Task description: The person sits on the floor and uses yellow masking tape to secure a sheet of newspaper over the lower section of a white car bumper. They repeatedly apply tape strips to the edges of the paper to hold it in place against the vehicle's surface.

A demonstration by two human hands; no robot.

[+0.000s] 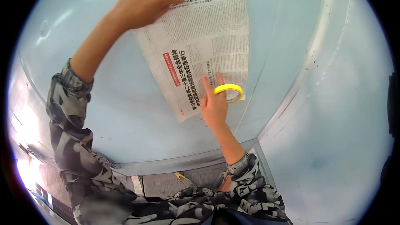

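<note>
A sheet of newspaper (196, 33) with a red strip and bold dark print lies flat and slanted against a pale blue surface (133, 116). My left hand (146, 3) rests on its upper left edge, fingers stretched out and apart. Lower down, my right hand (214, 109) lies over the sheet's bottom part, two fingers pointing up along the paper. A roll of yellow tape (233, 87) hangs on this hand, its ring hooked at the fingers; exactly which finger passes through it I cannot tell.
A raised ledge (166, 162) borders the blue surface at the bottom. On the right a pale seam meets another light panel (325, 150). Close to my waist a small yellow item (180, 176) shows against a grey area. Bright glare lies at the lower left.
</note>
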